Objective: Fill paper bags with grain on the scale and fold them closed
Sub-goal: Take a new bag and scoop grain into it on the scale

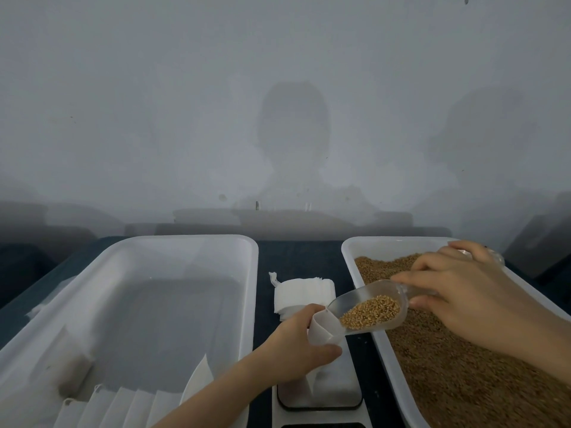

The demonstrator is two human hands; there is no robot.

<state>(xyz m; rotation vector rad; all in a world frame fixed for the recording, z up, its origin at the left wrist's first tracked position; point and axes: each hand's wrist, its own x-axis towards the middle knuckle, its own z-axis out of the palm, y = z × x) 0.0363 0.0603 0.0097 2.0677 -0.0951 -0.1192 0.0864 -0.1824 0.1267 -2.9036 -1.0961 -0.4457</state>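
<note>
**A:** Head view showed it plainly. The left grip (pixel 295 345) was wrapped round the paper bag (pixel 319 330), holding it upright on the scale (pixel 324 395) with its mouth open.

**B:** And the right grip (pixel 463 291)?

**A:** It was closed on the handle of the clear scoop (pixel 349 301), thumb underneath and fingers over the top. The scoop carried a small heap of grain (pixel 370 313).

**B:** Which way did the bag lie from it?

**A:** Down and to the left. The scoop's long axis ran from the handle at upper right to the lip at lower left, and the lip was at the bag's mouth, touching the rim as far as I could tell. The grain sat in the middle of the bowl and hadn't reached the lip.

**B:** So it needed a tilt?

**A:** I'd say so: raise the handle along that same line and keep the bag steady. The mouth was narrow, so any sideways swing could have spilled grain onto the scale or the dark surface (pixel 296 254).

**B:** And the supply?

**A:** It was in the grain tray (pixel 349 251), right under the right forearm.
</note>
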